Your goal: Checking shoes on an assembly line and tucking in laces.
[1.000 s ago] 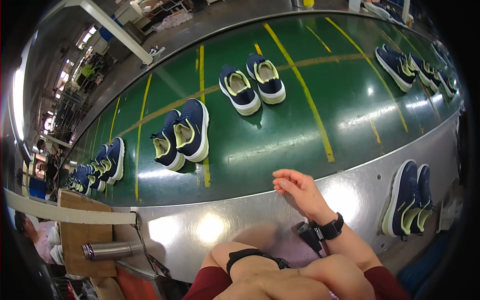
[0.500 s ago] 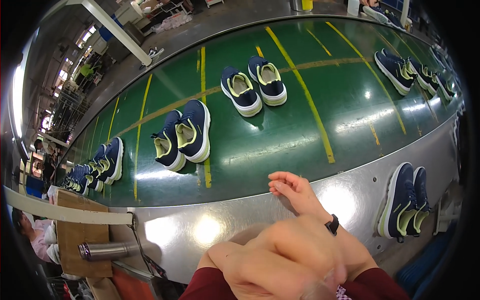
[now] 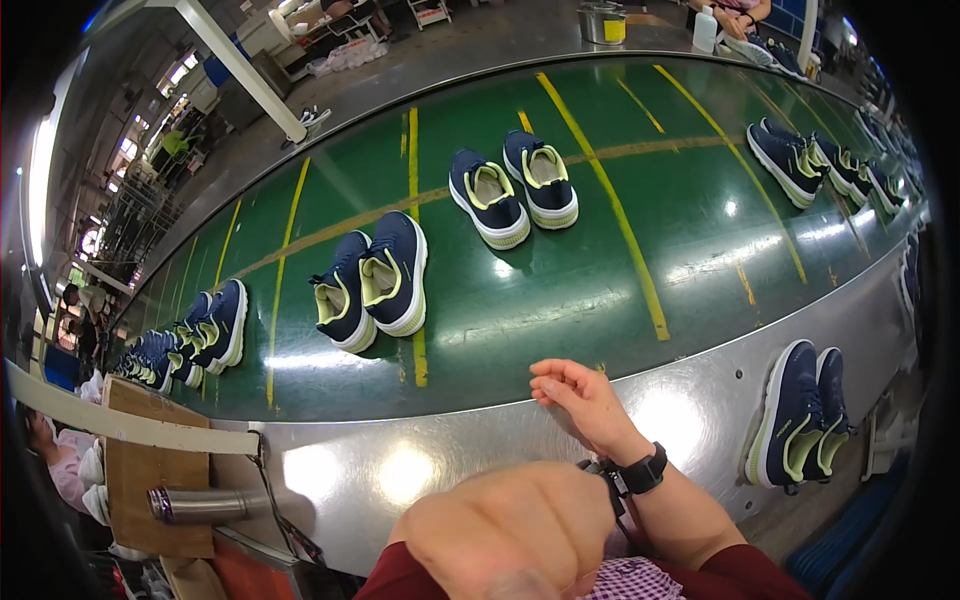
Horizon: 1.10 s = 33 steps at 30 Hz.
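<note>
My right hand [image 3: 578, 395] hovers at the near edge of the green conveyor belt [image 3: 520, 345], palm turned inward, fingers loosely bent with nothing in them. A black watch [image 3: 645, 470] circles that wrist. Big and blurred, my left hand [image 3: 510, 525] is close to the camera, its back and knuckles showing and its fingers hidden. On the belt, nearest my hands, stand two pairs of navy sneakers with lime linings: one pair [image 3: 372, 285] to the left, another pair [image 3: 513, 190] farther off. A similar pair [image 3: 800, 415] rests on the metal ledge at right.
More sneakers line the belt at far left [image 3: 215, 330] and far right [image 3: 790, 165]. A metal ledge [image 3: 560, 450] borders the belt. At left are a steel flask [image 3: 200, 504], cardboard [image 3: 150, 470] and a white bar [image 3: 130, 425]. Other people sit around the belt.
My left hand has dropped lower and shifted left, baring a dark strap or device and checked cloth. My right hand stays near the belt edge. The whole view has shifted slightly.
</note>
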Available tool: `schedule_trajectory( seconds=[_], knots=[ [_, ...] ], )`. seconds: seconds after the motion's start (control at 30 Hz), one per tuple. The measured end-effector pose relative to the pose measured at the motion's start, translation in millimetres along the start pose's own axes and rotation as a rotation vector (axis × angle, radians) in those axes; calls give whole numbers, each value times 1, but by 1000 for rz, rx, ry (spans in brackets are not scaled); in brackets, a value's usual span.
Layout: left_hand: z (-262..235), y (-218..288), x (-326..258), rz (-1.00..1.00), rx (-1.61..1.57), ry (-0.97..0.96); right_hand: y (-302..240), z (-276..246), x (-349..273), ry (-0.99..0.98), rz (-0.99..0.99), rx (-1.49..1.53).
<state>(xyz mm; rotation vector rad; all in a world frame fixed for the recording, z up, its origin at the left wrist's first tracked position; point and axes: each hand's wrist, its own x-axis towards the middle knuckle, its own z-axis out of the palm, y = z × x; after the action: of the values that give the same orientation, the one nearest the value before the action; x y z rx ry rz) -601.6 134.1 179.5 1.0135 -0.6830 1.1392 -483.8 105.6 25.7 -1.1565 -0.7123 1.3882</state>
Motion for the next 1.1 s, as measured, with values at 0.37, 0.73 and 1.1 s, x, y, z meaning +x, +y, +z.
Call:
schedule_trajectory(
  seconds=[0.37,0.73,1.1],
  knots=[
    [54,59,-37,647,766,182,2,10,3,16,-23,-32],
    [49,23,-8,655,742,188,5,20,3,17,-29,-33],
    [39,51,-52,707,784,198,8,34,6,0,-27,-34]
  ],
)
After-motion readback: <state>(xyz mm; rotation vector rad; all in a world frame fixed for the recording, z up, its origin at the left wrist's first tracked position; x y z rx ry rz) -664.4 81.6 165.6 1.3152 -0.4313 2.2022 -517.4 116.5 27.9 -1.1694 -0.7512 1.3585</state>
